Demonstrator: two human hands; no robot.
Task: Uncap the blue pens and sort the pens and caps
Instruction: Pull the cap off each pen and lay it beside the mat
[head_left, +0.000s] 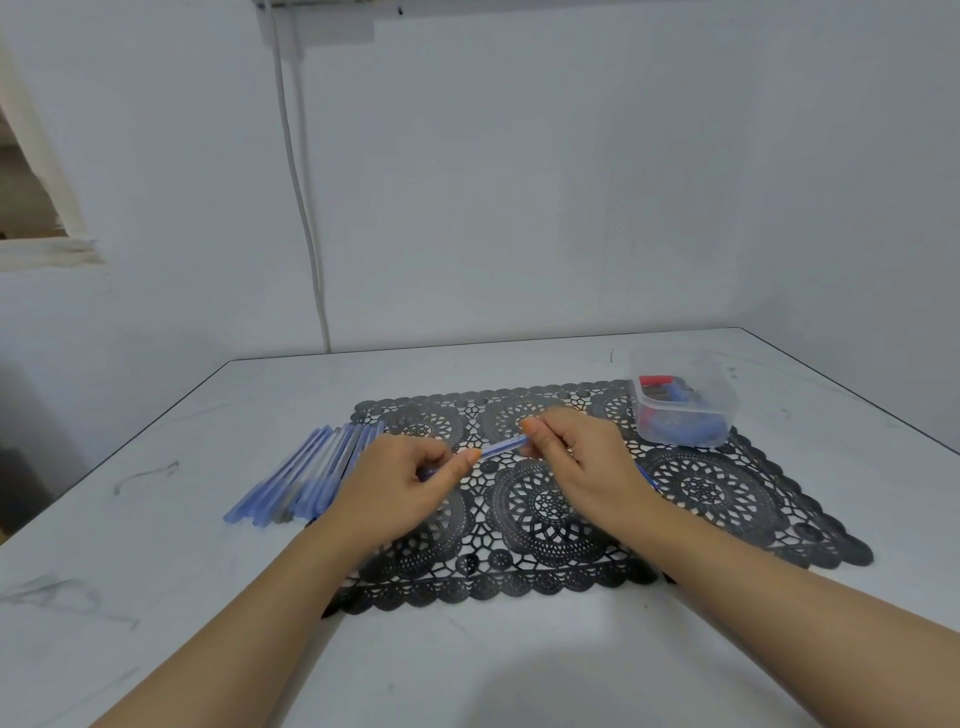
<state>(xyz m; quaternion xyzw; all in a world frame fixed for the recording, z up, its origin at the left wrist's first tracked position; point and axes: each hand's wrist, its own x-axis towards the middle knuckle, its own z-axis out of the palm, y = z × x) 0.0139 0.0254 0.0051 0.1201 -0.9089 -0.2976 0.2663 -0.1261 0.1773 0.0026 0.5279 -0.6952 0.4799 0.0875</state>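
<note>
A blue pen (501, 448) hangs above the black lace mat (727, 499), held at both ends. My left hand (402, 491) grips its lower left end, and my right hand (576, 465) pinches its upper right end between thumb and fingers. A row of several blue pens (306, 475) lies on the table just left of the mat, beside my left hand. A clear plastic tub (683, 402) with red and blue caps inside stands at the mat's far right corner. A bit of blue (648, 475) shows under my right wrist; what it is I cannot tell.
The white table (467, 665) runs to a far edge against the wall and a left edge near the pens. A white cable (306, 218) hangs down the wall behind the table.
</note>
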